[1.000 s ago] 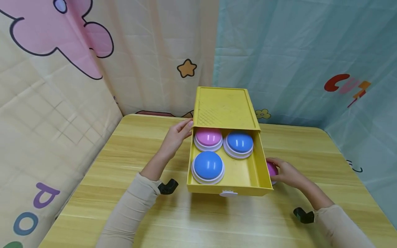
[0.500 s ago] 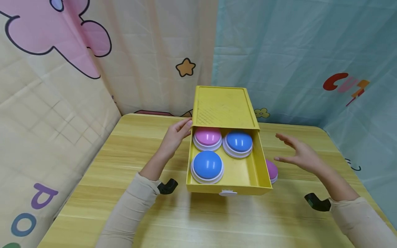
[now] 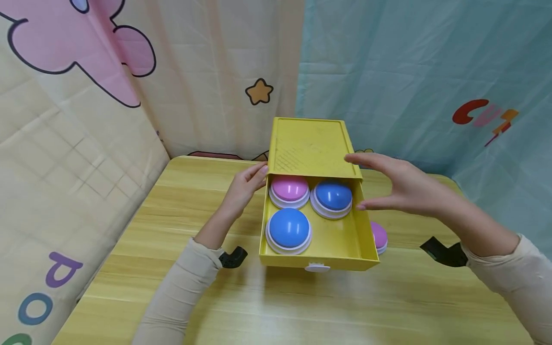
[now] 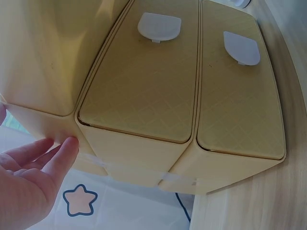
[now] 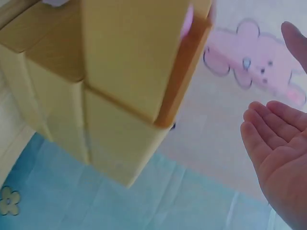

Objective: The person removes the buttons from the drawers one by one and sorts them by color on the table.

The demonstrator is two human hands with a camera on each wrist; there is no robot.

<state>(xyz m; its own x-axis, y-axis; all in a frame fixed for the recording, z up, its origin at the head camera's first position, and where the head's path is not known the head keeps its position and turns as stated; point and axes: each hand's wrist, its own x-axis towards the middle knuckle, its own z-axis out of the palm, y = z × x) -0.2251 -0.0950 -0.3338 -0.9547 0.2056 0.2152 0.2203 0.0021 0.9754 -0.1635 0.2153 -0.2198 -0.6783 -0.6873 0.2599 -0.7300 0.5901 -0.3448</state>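
Note:
A yellow drawer cabinet (image 3: 312, 146) has its top drawer (image 3: 332, 244) pulled out. Inside lie a pink dome button (image 3: 290, 188) at back left, a blue dome button (image 3: 333, 195) at back right and another blue dome button (image 3: 289, 228) at front left, all on white bases. My left hand (image 3: 242, 190) rests its fingertips against the cabinet's left side, as the left wrist view also shows. Above the drawer's right edge hovers my right hand (image 3: 407, 187), thumb and fingers spread, holding nothing. Right of the drawer is a magenta dome button (image 3: 379, 236), partly hidden by the drawer wall.
Two closed lower drawers with white handles (image 4: 159, 26) show in the left wrist view. The cabinet stands toward the back of a wooden table (image 3: 181, 215). Printed curtains (image 3: 371, 72) hang close behind it and at the sides.
My right hand let go of the magenta button beside the drawer, drew back to the right, then rose and came over the drawer's right edge. The left hand stays against the cabinet.

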